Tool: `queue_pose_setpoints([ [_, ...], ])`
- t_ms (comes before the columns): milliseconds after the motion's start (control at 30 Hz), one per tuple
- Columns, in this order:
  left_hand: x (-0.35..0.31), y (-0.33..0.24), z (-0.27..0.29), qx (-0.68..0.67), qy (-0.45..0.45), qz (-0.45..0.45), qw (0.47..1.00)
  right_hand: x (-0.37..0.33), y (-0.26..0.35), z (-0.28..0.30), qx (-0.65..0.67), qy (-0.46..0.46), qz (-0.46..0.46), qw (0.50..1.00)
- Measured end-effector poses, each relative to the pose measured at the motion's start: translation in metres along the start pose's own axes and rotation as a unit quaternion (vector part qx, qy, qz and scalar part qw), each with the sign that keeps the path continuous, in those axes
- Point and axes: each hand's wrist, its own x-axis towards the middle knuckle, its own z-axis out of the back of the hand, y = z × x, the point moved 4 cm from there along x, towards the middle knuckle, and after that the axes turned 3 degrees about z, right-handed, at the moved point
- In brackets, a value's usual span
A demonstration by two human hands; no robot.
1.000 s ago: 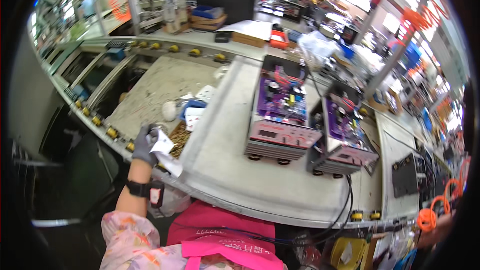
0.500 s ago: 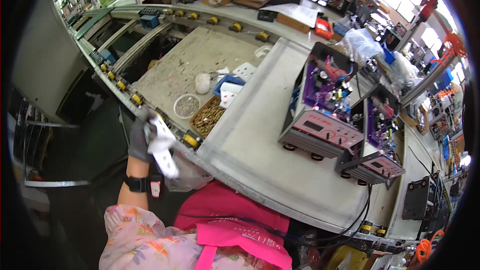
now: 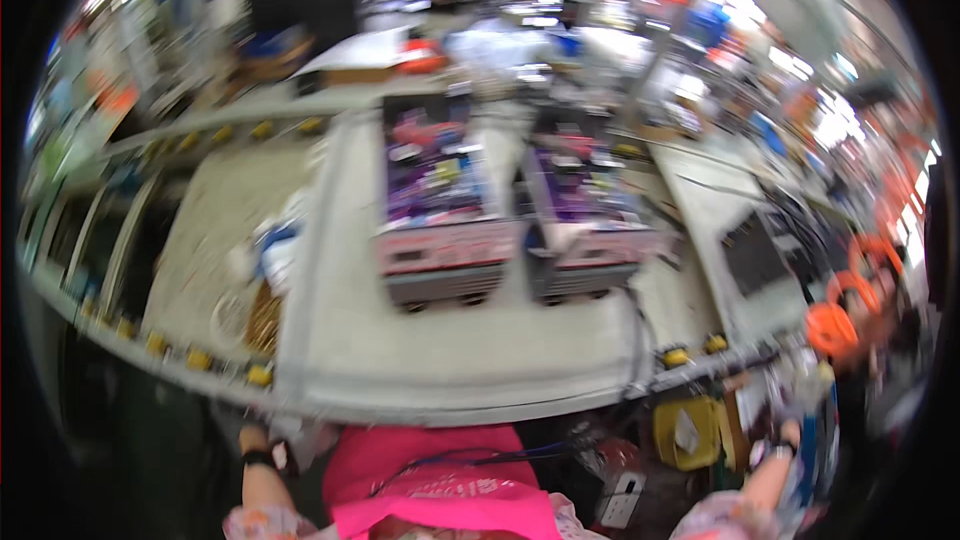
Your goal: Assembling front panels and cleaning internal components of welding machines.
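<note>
My left hand (image 3: 255, 432) is low at the left, by the table's front edge; its fingers are hidden and smeared, so any hold is unclear. At the lower right, my right hand (image 3: 790, 432) reaches down beside a yellow bin (image 3: 688, 434), its fingers too blurred to read. Two open electronic units (image 3: 445, 255) (image 3: 600, 250), with pink front panels and dark cases, stand side by side on the pale board (image 3: 350, 345). Below the table edge, left of my right forearm, is a white piece with dark holes (image 3: 622, 500).
At the left, a round dish (image 3: 230, 318), a box of brass-coloured small parts (image 3: 264, 320) and a blue tray (image 3: 278, 248) sit on the worktop. Yellow rollers (image 3: 200, 358) line the conveyor rail. A black cable hangs over the front edge; an orange coiled hose (image 3: 832, 328) is at the right.
The view has swung right and blurred. My left hand, which held white perforated pieces above the rail, is now lower by the table edge. My right hand has come into view at the lower right.
</note>
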Motion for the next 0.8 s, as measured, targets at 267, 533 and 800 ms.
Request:
queue_pose_setpoints([
  [267, 0.002, -0.154, -0.063, -0.231, 0.105, 0.152, 0.955, -0.059, 0.076, -0.025, -0.393, -0.049, 0.346, 0.851],
  [533, -0.044, -0.255, -0.07, -0.189, 0.201, 0.097, 0.956, -0.072, 0.089, -0.018, -0.508, -0.026, 0.147, 0.848],
  [800, -0.074, -0.309, -0.07, -0.166, 0.266, 0.052, 0.948, -0.058, 0.081, -0.033, -0.603, 0.087, 0.033, 0.793],
])
